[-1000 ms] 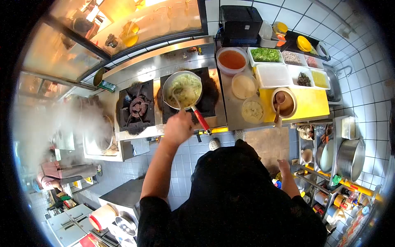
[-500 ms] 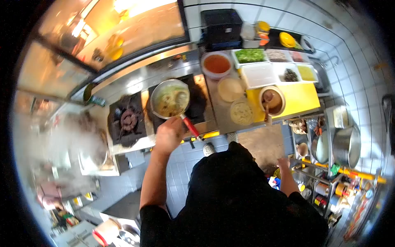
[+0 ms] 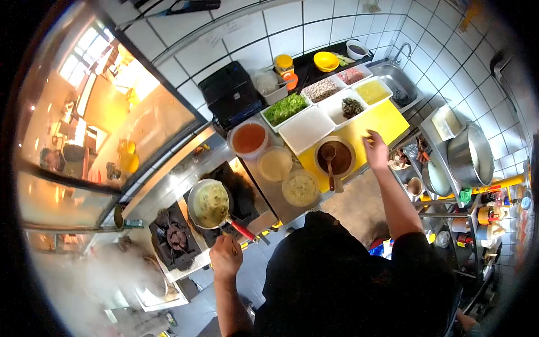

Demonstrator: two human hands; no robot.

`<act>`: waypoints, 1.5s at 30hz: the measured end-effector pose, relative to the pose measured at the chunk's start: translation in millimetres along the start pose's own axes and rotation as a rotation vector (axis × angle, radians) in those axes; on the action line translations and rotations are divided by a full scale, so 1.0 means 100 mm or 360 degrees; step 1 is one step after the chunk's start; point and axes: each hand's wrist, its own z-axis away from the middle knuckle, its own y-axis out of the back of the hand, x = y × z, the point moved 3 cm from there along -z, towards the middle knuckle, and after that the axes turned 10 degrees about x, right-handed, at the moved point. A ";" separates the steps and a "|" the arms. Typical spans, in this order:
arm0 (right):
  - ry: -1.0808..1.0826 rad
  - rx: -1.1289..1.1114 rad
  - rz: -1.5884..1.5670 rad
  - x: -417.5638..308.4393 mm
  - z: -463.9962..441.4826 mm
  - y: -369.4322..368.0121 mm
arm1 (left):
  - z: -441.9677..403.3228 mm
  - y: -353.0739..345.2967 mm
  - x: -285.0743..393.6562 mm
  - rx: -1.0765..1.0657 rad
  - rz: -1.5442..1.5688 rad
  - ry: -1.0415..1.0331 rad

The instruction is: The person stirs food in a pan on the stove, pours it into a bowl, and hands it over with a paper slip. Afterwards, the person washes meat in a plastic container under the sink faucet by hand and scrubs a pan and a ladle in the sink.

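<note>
My left hand (image 3: 226, 255) is closed around the thin handle of a ladle, just in front of the frying pan (image 3: 196, 216). The ladle's bowl is hard to make out in the yellow-green food (image 3: 212, 202). Beside that hand, the pan's red handle (image 3: 242, 230) points toward me, not gripped. My right hand (image 3: 377, 151) hovers over the edge of the yellow cutting board (image 3: 387, 119), fingers apart and nothing visible in them. To its left stands a pot of brown sauce (image 3: 343, 154) with a wooden spoon (image 3: 330, 168) in it.
A bowl of red sauce (image 3: 249, 138), chopped greens (image 3: 285, 109) and a white container (image 3: 306, 130) line the counter. Left of the pan is a bare burner (image 3: 176, 238); steam (image 3: 112, 275) rises beyond. A shelf with a large metal pot (image 3: 470, 154) stands right. Part of another person's arm (image 3: 465, 320) shows lower right.
My view has turned toward the right. My right hand has risen from low beside the shelf to over the cutting board. My left hand stays by the pan with the ladle.
</note>
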 end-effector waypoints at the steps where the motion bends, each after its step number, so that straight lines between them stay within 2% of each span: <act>1: 0.0012 -0.0105 -0.0251 -0.12 -0.12 -0.35 | -0.07 0.07 0.08 0.0142 0.0150 0.0041; 2: -0.0009 -0.0258 -0.0297 -0.35 -0.24 -0.54 | -0.09 0.02 0.06 0.0239 0.0197 0.0053; 3: 0.0128 -0.0256 -0.0542 -0.49 -0.33 -0.82 | -0.10 -0.08 -0.03 0.0340 0.0237 0.0059; 4: -0.0010 -0.0381 -0.0619 -0.69 -0.43 -1.07 | -0.10 -0.14 -0.11 0.0441 0.0272 0.0063; 6: 0.0025 -0.0443 -0.0471 -1.01 -0.64 -1.48 | -0.10 -0.22 -0.02 0.0190 0.0046 0.0173; 9: 0.0088 -0.0467 -0.0528 -1.22 -0.95 -2.16 | -0.16 -0.27 0.16 0.0171 -0.0045 0.0281; 12: -0.0019 -0.0603 -0.0539 -1.43 -1.11 -2.49 | -0.19 -0.29 0.20 0.0283 0.0008 0.0334; 13: -0.0019 -0.0632 -0.0437 -1.52 -1.15 -2.51 | -0.22 -0.27 0.22 0.0308 0.0009 0.0365; 16: -0.0128 -0.0716 -0.0685 -1.58 -1.19 -2.74 | -0.26 -0.30 0.22 0.0337 -0.0016 0.0382; 20: 0.0075 -0.0700 -0.0685 -1.63 -1.25 -2.73 | -0.33 -0.31 0.32 0.0323 -0.0049 0.0464; 23: 0.0257 -0.0686 -0.0751 -1.56 -1.30 -2.64 | -0.34 -0.33 0.29 0.0351 -0.0060 0.0454; 26: 0.0803 -0.0414 -0.0771 -1.56 -1.40 -2.45 | -0.34 -0.31 0.25 0.0415 -0.0046 0.0426; 29: 0.0872 -0.0296 -0.0884 -1.55 -1.45 -2.31 | -0.36 -0.31 0.26 0.0445 0.0001 0.0491; 32: 0.0234 -0.0558 -0.1182 -1.46 -1.44 -2.33 | -0.36 -0.31 0.24 0.0454 0.0025 0.0508; 35: 0.0353 -0.0431 -0.1163 -1.43 -1.44 -2.33 | -0.37 -0.30 0.23 0.0428 0.0015 0.0508; 41: -0.0316 -0.0614 -0.1428 -1.34 -1.40 -2.36 | -0.39 -0.30 0.22 0.0403 -0.0018 0.0536; 44: -0.0520 -0.0655 -0.1600 -1.35 -1.41 -2.30 | -0.40 -0.28 0.21 0.0398 -0.0024 0.0524; 45: -0.0410 -0.0655 -0.1528 -1.36 -1.41 -2.31 | -0.40 -0.28 0.21 0.0396 -0.0029 0.0503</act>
